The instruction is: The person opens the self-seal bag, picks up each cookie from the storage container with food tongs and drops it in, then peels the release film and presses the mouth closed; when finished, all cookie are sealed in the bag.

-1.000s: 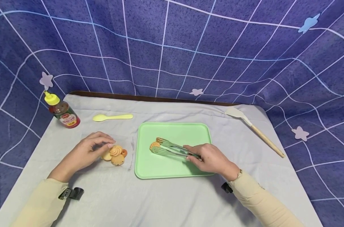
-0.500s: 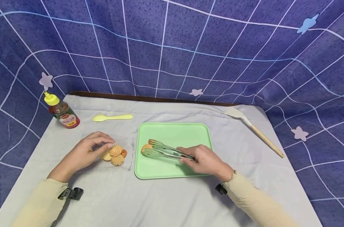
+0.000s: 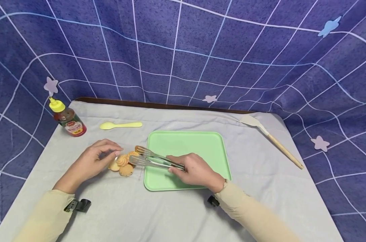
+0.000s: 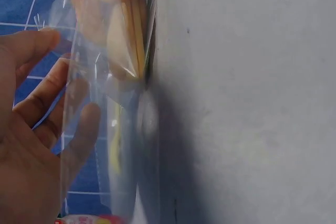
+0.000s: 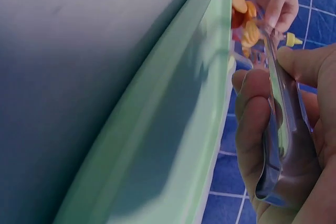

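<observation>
My left hand point(image 3: 90, 161) pinches the upper film of a clear plastic bag point(image 4: 126, 135), lifting it at the mouth. Inside the bag lie several cookies: a swirl cookie point(image 3: 122, 160), a round speckled cookie point(image 3: 126, 170) and a paler one point(image 3: 113, 165). My right hand point(image 3: 193, 170) grips metal tongs point(image 3: 160, 161) with slotted tips. A swirl cookie point(image 3: 132, 154) is held between those tips, right beside the bagged cookies and partly covered by the tongs. A green tray point(image 3: 187, 143) lies beneath my right hand, with nothing on it in the head view.
A squeeze bottle point(image 3: 70, 119) with a yellow cap stands at the back left, near a yellow spoon point(image 3: 121, 125). On the right lies a wooden-handled spatula point(image 3: 272, 140). A grey cloth point(image 3: 158, 215) covers the table, and a blue curtain point(image 3: 189, 50) hangs behind it.
My right hand has carried the tongs and cookie leftward, from over the tray to the bag's opening. The left hand has stayed in place with the bag.
</observation>
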The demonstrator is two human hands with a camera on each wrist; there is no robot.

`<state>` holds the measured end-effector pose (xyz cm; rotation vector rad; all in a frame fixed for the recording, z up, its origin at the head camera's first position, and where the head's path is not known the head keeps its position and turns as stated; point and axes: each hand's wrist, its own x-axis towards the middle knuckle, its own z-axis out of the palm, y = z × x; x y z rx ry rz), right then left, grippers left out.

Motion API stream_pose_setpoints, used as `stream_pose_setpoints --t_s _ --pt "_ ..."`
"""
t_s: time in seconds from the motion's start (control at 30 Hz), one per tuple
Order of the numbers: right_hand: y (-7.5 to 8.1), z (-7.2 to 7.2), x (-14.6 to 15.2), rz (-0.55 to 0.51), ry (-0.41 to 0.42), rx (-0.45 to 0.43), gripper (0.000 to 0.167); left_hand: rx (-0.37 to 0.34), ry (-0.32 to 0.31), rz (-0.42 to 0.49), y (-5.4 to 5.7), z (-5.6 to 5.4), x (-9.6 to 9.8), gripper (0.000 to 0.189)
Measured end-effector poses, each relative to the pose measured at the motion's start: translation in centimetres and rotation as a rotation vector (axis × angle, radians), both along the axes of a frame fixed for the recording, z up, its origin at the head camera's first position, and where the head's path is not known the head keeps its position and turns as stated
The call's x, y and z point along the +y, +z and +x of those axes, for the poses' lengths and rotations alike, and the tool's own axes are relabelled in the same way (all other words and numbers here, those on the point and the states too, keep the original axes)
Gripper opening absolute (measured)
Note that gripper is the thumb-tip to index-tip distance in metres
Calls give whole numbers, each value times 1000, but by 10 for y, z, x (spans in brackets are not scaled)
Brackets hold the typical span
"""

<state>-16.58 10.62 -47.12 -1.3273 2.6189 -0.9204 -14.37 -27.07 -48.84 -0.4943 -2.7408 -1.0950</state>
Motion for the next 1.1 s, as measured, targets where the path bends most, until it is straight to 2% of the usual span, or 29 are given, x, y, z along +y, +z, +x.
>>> stream_pose_setpoints --t_s 0.33,0.53,0.93,1.1 --pt "-4 1 -22 4 -20 -64 45 23 1 30 4 0 0 12" --pt "-3 3 -27 5 -46 -106 45 22 19 27 1 -1 -1 11" --pt "-5 6 -16 7 -70 -67 49 -33 37 15 0 -1 2 14" --pt "-7 8 -8 17 -88 -62 50 -16 18 16 1 -1 4 14"
